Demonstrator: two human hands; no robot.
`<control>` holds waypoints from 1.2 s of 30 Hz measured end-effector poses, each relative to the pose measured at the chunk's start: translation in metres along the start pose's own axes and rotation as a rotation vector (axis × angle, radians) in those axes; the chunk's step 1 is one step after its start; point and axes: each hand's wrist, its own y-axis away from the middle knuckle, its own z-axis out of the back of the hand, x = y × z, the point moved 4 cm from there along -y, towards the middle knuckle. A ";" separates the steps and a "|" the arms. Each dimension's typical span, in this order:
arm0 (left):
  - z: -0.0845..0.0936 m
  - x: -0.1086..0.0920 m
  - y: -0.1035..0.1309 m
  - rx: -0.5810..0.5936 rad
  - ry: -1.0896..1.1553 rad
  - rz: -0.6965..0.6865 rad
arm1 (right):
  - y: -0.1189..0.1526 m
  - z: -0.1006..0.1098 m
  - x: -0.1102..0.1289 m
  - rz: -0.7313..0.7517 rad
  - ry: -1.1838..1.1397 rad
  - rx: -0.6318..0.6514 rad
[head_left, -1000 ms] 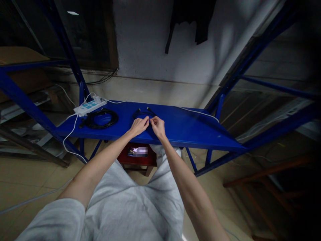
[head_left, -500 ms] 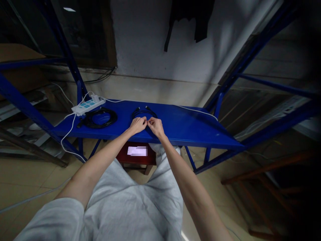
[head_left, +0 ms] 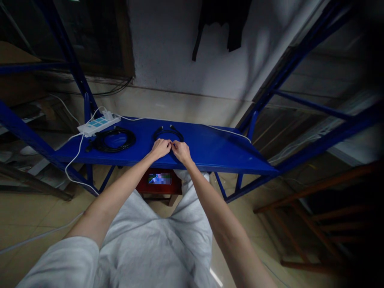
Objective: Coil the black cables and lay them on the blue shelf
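Note:
On the blue shelf [head_left: 222,150], my left hand [head_left: 161,149] and my right hand [head_left: 181,152] meet, fingertips almost touching. Each is closed in a pinch at the near side of a small looped black cable [head_left: 179,135]. The cable's two connector ends point away from me, past my knuckles. A bit of dark material shows between my fingertips; its exact shape is hidden by the fingers. Left of my hands lies a bigger coil of black cable [head_left: 131,143], flat on the shelf and untouched.
A white power strip [head_left: 97,125] with a white cord sits at the shelf's left end. Blue uprights [head_left: 250,126] frame both sides. Below the front edge, a phone [head_left: 154,179] with a lit screen lies on a dark red stool [head_left: 144,186]. At right stands a wooden chair [head_left: 288,200].
The view has shifted slightly. Both hands stay pinched together at the small cable loop with little visible movement. The phone's screen has changed from a pale picture to a darker, coloured one.

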 end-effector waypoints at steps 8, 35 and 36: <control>-0.007 -0.008 -0.002 -0.013 0.008 -0.184 | -0.005 0.006 -0.009 -0.130 -0.043 -0.025; 0.007 -0.005 0.005 -0.111 -0.082 -0.125 | -0.003 -0.006 0.000 0.145 0.151 0.040; 0.007 -0.006 0.005 -0.103 -0.082 -0.131 | -0.003 -0.006 -0.001 0.136 0.153 0.039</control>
